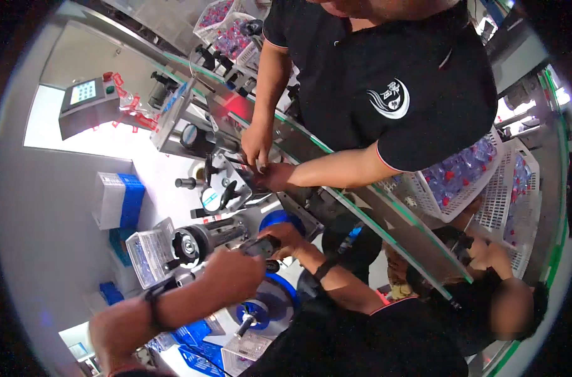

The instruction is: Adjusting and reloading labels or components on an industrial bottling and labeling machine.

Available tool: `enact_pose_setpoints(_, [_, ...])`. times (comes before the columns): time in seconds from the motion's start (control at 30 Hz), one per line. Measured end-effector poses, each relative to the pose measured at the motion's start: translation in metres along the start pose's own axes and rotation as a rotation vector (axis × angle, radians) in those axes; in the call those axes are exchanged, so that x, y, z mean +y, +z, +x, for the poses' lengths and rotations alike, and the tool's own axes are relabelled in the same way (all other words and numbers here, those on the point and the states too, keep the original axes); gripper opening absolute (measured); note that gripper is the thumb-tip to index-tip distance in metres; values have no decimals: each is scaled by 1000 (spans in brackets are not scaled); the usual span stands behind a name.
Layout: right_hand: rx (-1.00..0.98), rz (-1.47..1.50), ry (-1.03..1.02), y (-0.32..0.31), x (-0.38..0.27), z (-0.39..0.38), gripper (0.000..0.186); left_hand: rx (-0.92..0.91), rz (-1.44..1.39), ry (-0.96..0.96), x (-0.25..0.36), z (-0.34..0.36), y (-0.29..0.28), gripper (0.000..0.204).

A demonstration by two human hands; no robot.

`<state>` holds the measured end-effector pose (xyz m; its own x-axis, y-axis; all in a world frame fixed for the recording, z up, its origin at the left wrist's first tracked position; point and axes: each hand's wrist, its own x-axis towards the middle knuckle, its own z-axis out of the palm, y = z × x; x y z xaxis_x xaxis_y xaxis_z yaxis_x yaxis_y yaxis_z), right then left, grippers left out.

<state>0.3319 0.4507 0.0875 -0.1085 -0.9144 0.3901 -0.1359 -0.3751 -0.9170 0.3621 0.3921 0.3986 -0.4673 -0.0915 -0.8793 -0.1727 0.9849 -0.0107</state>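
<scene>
My left hand (239, 273), with a dark band at the wrist, is closed beside a dark metal part (256, 247); what its fingers hold is hidden. My right hand (283, 239), also banded at the wrist, grips that part from above. A steel cylinder with a scalloped black knob (188, 245) lies left of them. Blue round wheels (276, 286) show behind and below my hands. Above, a co-worker (380, 75) in a black shirt has both hands (267, 173) on a metal machine head with black knobs (220, 185).
A glass-edged rail (392, 232) runs diagonally across the right, with crates of bottles (455, 169) beyond it. Another person (509, 311) is at lower right. A control box (88, 107), stacked blue and white boxes (119, 201) and a small crate (141, 257) are on the left.
</scene>
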Motion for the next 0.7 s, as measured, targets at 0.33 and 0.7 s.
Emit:
enact_pose_setpoints(0.33, [89, -8, 175, 1, -13, -5, 54, 806, -64, -370, 50, -168, 19, 11])
enact_pose_setpoints(0.7, [301, -178, -31, 13, -25, 10, 29, 772, -698, -586, 87, -156, 199, 21])
